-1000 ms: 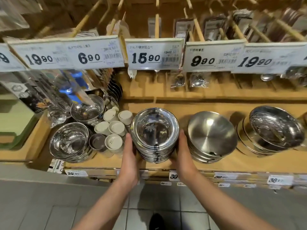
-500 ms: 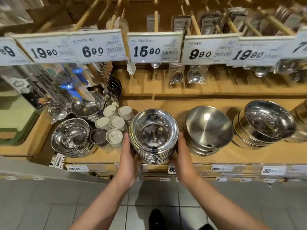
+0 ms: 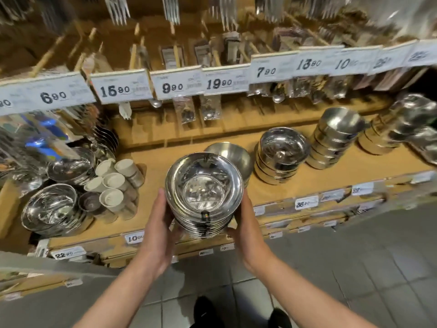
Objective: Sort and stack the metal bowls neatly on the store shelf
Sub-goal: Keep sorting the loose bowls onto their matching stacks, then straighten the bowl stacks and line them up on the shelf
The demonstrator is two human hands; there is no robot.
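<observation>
Held: stack of shiny round metal bowls [image 3: 204, 195]
Left hand [image 3: 159, 223]: grips its left side
Right hand [image 3: 243, 223]: grips its right side
Behind: tan wooden shelf [image 3: 331, 176]

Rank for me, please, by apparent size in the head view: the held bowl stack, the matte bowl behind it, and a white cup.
1. Held bowl stack, though nearest the camera.
2. Matte bowl, partly hidden.
3. White cup.

The stack of bowls [image 3: 203, 195] is mirror-bright polished metal, glossy and smooth. Behind it at one o'clock a brushed metal bowl [image 3: 233, 155] looks duller, satin. The shelf [image 3: 331, 176] is matt, grainy board. Cream cups [image 3: 111, 183] at nine o'clock look matt. Price tags [image 3: 123, 87] are white paper.
</observation>
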